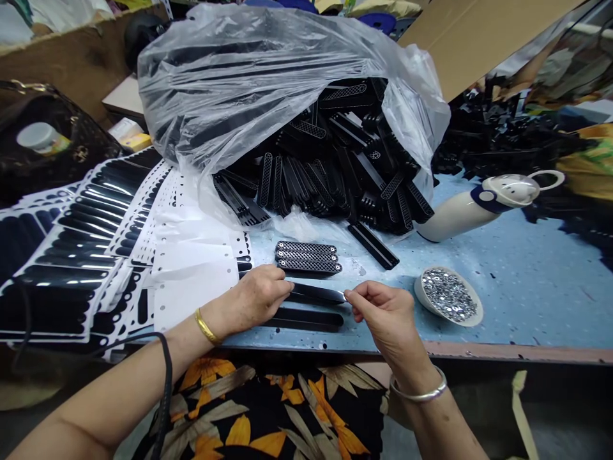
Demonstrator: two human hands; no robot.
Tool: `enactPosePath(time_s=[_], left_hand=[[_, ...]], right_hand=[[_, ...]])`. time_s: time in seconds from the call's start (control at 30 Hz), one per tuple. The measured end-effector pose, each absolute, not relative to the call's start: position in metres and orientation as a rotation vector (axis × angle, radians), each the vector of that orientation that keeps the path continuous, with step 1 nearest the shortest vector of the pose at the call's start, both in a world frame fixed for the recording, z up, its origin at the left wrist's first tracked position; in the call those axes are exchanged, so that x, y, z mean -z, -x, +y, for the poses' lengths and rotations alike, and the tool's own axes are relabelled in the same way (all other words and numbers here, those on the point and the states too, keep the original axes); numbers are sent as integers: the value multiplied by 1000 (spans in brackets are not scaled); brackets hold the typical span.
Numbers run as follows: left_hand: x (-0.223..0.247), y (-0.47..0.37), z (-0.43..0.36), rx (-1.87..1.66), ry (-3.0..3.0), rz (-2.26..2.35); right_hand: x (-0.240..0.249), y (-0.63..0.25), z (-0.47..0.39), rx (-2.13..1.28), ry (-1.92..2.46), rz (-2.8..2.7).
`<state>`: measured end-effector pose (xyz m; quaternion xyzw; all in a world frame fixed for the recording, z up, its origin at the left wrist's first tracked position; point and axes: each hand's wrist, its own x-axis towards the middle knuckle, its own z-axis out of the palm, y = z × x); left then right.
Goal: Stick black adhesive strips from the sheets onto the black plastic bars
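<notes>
Glossy thin black strip (317, 293), slightly tilted, stretched between the person's two hands in the head view, just above the near part of a speckled light-blue worktop (536, 287). The left hand (265, 294) grasped its left end, fingers curled in and knuckles up, while the right hand (383, 313) pinched the other end between thumb and fingertips. A gold-coloured bangle (207, 327) circled the left wrist, and a silver-coloured bangle (421, 391) the right.

Nearer the worktop's front edge lay a long matte black bar with a rounded end (306, 319), its left part hidden by the left hand. Just beyond the hands, three black pieces with a crosshatched pattern (307, 257) sat side by side. Farther right, a straight black bar with a pale lengthwise line (373, 245) lay at a slant before a large translucent plastic bag (205, 83), whose open mouth showed many jumbled black parts (306, 179).

On the left, white sheets bearing rows of black rounded strips (76, 255) overlapped. To the right of the right hand stood a small white bowl (425, 300) filled with shiny metal bits (449, 295); beyond it, a cream bottle with a looped lid (454, 214) lay tilted.
</notes>
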<state>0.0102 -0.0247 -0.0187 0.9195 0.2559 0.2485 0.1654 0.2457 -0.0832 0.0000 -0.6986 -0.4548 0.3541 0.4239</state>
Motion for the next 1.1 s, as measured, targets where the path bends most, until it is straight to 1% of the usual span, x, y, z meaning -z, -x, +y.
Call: enactPosePath(time_s=[0.4,0.83,1.1], left_hand=[[19,-9,-24,-758,-2574,706],[17,-8,-23,-723,-2597,715],[16,-9,-23,-735,-2589,711]], right_hand=[[11,-247,-86,-789,1817,-1279],[8,-243,-87,-422,1849,-1599],[8,-243,-87,-332,1881,-1699]])
